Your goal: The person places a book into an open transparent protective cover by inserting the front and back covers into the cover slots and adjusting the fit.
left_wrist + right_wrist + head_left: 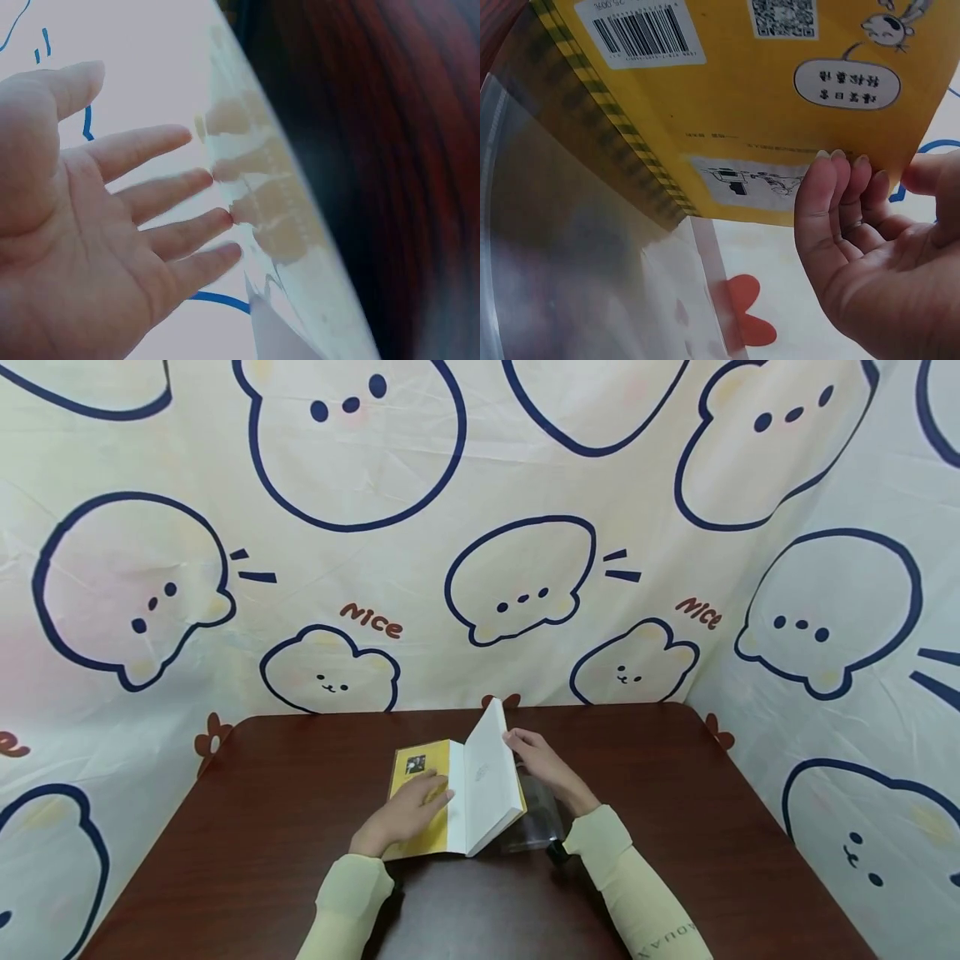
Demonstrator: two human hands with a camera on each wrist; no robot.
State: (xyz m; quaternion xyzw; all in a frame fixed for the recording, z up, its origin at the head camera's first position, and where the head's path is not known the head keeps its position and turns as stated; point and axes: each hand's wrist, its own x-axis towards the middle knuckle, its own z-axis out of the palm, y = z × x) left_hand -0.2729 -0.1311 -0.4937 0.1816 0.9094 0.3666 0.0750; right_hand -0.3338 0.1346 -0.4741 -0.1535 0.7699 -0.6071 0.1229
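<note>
A yellow-covered book (491, 777) stands open over the table, its white first page facing left and its thick block of pages tilted up. My right hand (546, 764) holds the block near its far outer corner. In the right wrist view, the fingers of my right hand (870, 247) lie on the yellow back cover (735, 112), which bears a barcode and a QR code, with the thumb at the cover's edge. My left hand (405, 814) rests on the yellow left side with its small picture. In the left wrist view, the left hand's fingers (172, 191) are spread, fingertips at a glossy, reflecting surface.
A clear plastic item (536, 814) lies under the book's right side, close to the right wrist. The dark brown wooden table (247, 835) reaches back to a pale curtain (420, 577) printed with blue-outlined cartoon heads, which also hangs along both sides.
</note>
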